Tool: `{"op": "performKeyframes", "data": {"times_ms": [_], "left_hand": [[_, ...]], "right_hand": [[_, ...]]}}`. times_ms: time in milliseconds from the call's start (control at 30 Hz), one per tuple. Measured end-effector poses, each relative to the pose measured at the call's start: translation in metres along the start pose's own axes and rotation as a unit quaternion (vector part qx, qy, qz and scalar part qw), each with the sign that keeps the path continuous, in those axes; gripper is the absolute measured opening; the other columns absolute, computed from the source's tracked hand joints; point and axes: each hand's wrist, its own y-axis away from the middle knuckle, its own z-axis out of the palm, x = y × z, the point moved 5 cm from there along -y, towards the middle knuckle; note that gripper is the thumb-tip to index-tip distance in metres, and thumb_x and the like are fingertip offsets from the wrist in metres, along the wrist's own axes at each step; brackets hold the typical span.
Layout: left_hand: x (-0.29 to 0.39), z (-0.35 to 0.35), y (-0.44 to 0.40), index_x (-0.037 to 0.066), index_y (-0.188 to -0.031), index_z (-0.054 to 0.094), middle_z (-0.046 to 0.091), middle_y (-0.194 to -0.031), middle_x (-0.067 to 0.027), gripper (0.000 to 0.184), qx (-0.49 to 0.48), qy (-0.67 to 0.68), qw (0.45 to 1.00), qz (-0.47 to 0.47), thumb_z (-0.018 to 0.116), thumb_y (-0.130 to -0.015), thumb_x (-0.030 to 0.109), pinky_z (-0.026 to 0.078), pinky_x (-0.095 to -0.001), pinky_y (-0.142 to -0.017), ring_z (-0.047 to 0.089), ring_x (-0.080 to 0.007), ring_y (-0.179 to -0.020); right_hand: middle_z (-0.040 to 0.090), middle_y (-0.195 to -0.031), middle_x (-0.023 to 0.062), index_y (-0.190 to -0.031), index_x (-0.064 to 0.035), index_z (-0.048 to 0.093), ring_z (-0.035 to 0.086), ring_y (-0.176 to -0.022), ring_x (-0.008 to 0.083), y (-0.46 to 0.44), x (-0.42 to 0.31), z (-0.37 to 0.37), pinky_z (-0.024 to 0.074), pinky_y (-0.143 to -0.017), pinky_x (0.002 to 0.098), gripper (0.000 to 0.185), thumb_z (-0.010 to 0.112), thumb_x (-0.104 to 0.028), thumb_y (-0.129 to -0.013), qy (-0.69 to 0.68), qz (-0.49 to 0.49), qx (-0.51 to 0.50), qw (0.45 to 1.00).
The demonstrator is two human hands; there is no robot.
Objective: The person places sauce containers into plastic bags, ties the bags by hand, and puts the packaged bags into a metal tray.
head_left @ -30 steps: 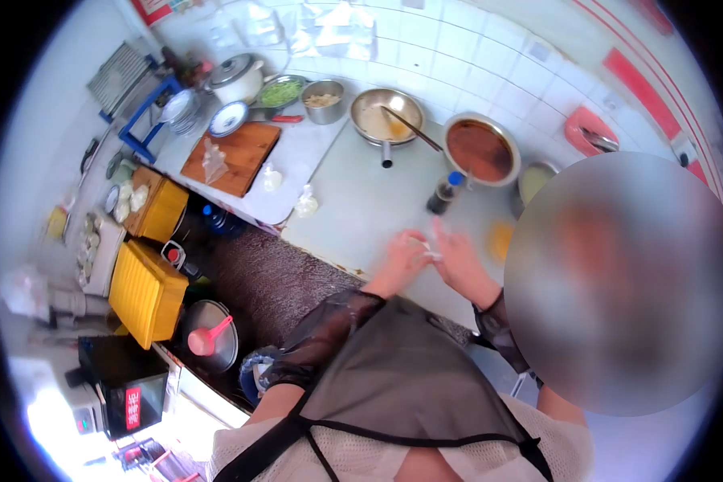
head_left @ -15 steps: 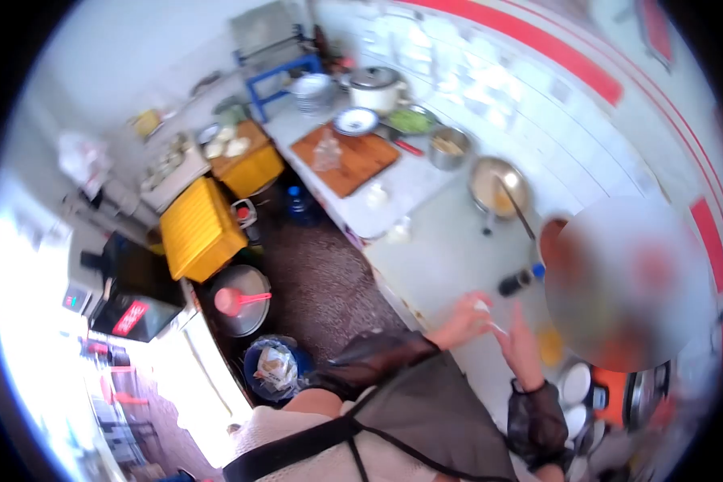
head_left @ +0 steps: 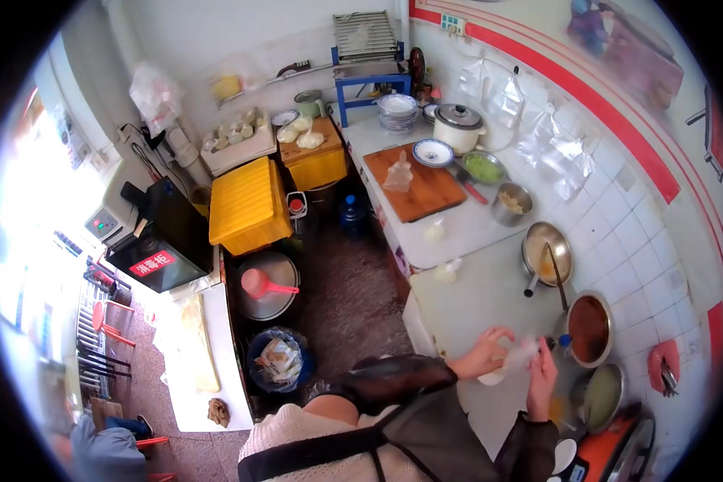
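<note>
My left hand point(head_left: 485, 354) is curled at the front of the pale counter point(head_left: 478, 309), and its fingers hold a white, translucent plastic bag point(head_left: 522, 353). Close on its right, my right hand point(head_left: 543, 376) is raised with thumb and fingers pinched on the other side of the bag. Something white shows under my left palm; what it is cannot be made out. Just beyond my right fingertips is the blue cap point(head_left: 565, 341) of a dark bottle, mostly hidden.
A pan point(head_left: 548, 251) with a utensil, a pot of red-brown liquid point(head_left: 590, 328) and a bowl of greenish liquid point(head_left: 603, 397) line the wall side. Farther back lies a wooden cutting board point(head_left: 414, 183). A blue-lined bin point(head_left: 279, 359) stands on the floor. A seated person point(head_left: 108, 446) is at lower left.
The view has swung left, so counter and hands appear farther right and lower. The bag now looks spread wider between my hands. The bin and seated person have come into clear view.
</note>
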Motion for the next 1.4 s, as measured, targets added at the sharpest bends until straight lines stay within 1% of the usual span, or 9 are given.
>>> {"op": "performKeyframes", "data": {"times_ms": [167,333,400,633,700,933,1033,1233,1400], "left_hand": [[-0.022,-0.014,0.006,0.011,-0.082,0.071,0.047,-0.121,-0.0073,0.009,0.034,-0.017,0.999,-0.020,0.073,-0.074,0.015,0.027,-0.0438,-0.104,0.036,-0.0306,-0.122],[-0.020,-0.034,-0.004,0.014,-0.081,0.072,0.048,-0.121,-0.0072,0.011,0.075,-0.022,0.997,0.002,0.076,-0.071,0.013,0.028,-0.0430,-0.104,0.036,-0.0308,-0.121],[-0.019,-0.043,-0.004,0.014,-0.081,0.071,0.048,-0.121,-0.0073,0.012,0.054,-0.032,0.998,0.008,0.077,-0.070,0.013,0.028,-0.0431,-0.104,0.036,-0.0309,-0.121],[-0.040,-0.061,-0.007,0.014,-0.080,0.072,0.050,-0.120,-0.0085,0.015,0.039,-0.065,0.997,0.004,0.078,-0.067,0.010,0.031,-0.0432,-0.102,0.037,-0.0320,-0.121],[-0.039,-0.066,-0.005,0.014,-0.080,0.072,0.050,-0.120,-0.0086,0.015,0.022,-0.064,0.997,0.025,0.078,-0.067,0.009,0.032,-0.0433,-0.102,0.037,-0.0322,-0.121],[-0.034,-0.091,-0.012,0.011,-0.077,0.072,0.050,-0.120,-0.0082,0.011,-0.008,-0.085,0.996,0.004,0.078,-0.068,0.009,0.033,-0.0431,-0.101,0.037,-0.0327,-0.121],[-0.038,-0.108,-0.007,0.012,-0.077,0.072,0.051,-0.121,-0.0072,0.010,-0.017,-0.101,0.995,0.003,0.077,-0.069,0.008,0.033,-0.0433,-0.102,0.036,-0.0333,-0.123],[-0.042,-0.125,-0.009,0.012,-0.077,0.073,0.052,-0.119,-0.0055,0.010,-0.009,-0.101,0.995,-0.006,0.076,-0.069,0.008,0.033,-0.0427,-0.103,0.035,-0.0332,-0.126],[-0.051,-0.142,-0.004,0.011,-0.076,0.072,0.054,-0.117,-0.0062,0.010,0.036,-0.092,0.995,-0.013,0.076,-0.068,0.006,0.033,-0.0420,-0.102,0.036,-0.0327,-0.125]], "right_hand": [[0.056,-0.072,0.0098,-0.136,0.0048,0.040,0.057,-0.068,0.0167,0.030,-0.019,0.027,0.0467,-0.063,0.0334,0.050,0.054,-0.011,-0.091,0.558,-0.179,-0.136,0.799],[0.061,-0.087,0.0110,-0.136,0.0009,0.044,0.055,-0.067,0.0138,-0.021,0.010,0.014,0.0460,-0.060,0.0303,0.052,0.059,-0.008,-0.087,0.113,-0.074,-0.035,0.990],[0.059,-0.089,0.0079,-0.134,0.0001,0.046,0.053,-0.073,0.0090,-0.010,-0.014,0.039,0.0453,-0.065,0.0253,0.049,0.060,-0.010,-0.089,0.596,-0.367,-0.053,0.713],[0.063,-0.091,0.0118,-0.132,0.0003,0.047,0.058,-0.077,0.0201,-0.027,0.010,0.047,0.0441,-0.069,0.0261,0.048,0.061,-0.013,-0.088,0.107,-0.037,-0.046,0.992],[0.061,-0.085,0.0028,-0.133,-0.0037,0.049,0.054,-0.082,0.0117,-0.021,-0.011,0.068,0.0433,-0.072,0.0274,0.047,0.061,-0.013,-0.088,0.586,-0.338,0.000,0.737],[0.060,-0.080,0.0119,-0.129,0.0013,0.050,0.055,-0.075,0.0237,-0.039,0.036,0.085,0.0438,-0.070,0.0329,0.046,0.058,-0.006,-0.085,-0.006,0.005,-0.017,1.000],[0.059,-0.079,0.0076,-0.125,0.0006,0.055,0.054,-0.074,0.0166,-0.029,0.002,0.108,0.0435,-0.068,0.0301,0.037,0.056,-0.006,-0.088,0.606,-0.315,0.001,0.730],[0.058,-0.074,0.0132,-0.128,0.0000,0.050,0.051,-0.072,0.0308,-0.036,0.024,0.131,0.0429,-0.072,0.0401,0.046,0.057,-0.003,-0.082,0.007,0.054,-0.103,0.993],[0.056,-0.070,0.0094,-0.127,-0.0002,0.052,0.051,-0.070,0.0273,-0.032,0.013,0.135,0.0439,-0.070,0.0363,0.042,0.054,-0.004,-0.086,0.496,-0.302,-0.086,0.810]]}}
